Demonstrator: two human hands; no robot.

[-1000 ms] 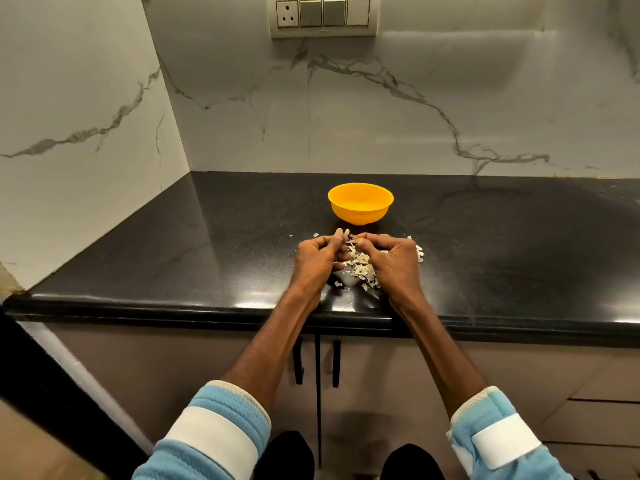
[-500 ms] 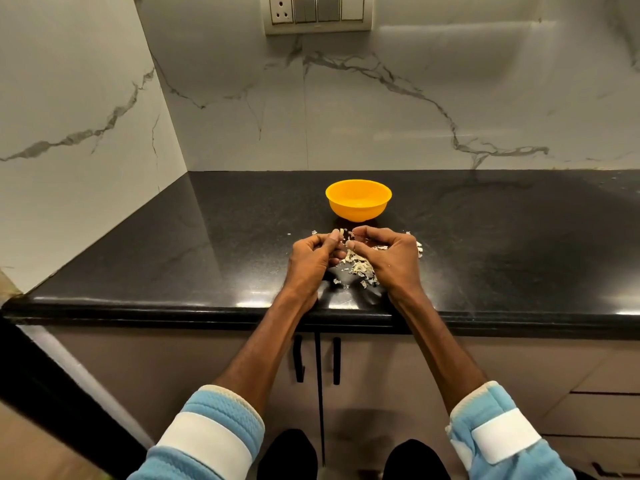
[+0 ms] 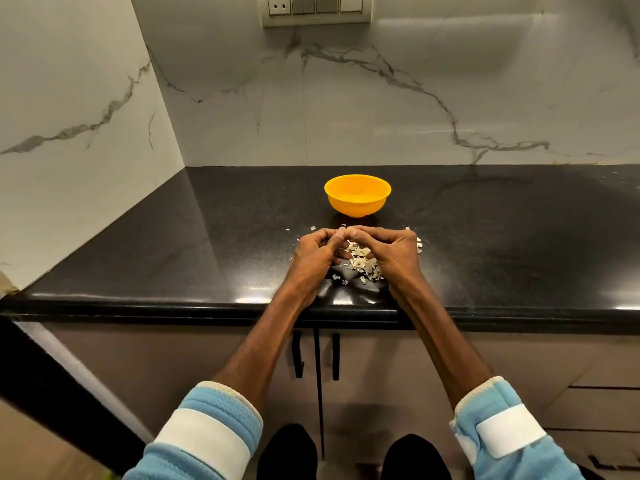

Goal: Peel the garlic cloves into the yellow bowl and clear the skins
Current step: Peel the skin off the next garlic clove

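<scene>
Left hand [image 3: 311, 258] and right hand [image 3: 394, 254] jointly pinch a presumed garlic clove, hidden by fingertips, above the skins [image 3: 362, 261], with the yellow bowl [image 3: 356, 204] just beyond for dropping.

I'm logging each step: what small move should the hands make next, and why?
Probably draw the fingertips apart to strip skin: left hand and right hand meet fingertip to fingertip above the garlic skins, short of the yellow bowl. Whether they pinch a clove is hidden, so this is a guess.
</scene>
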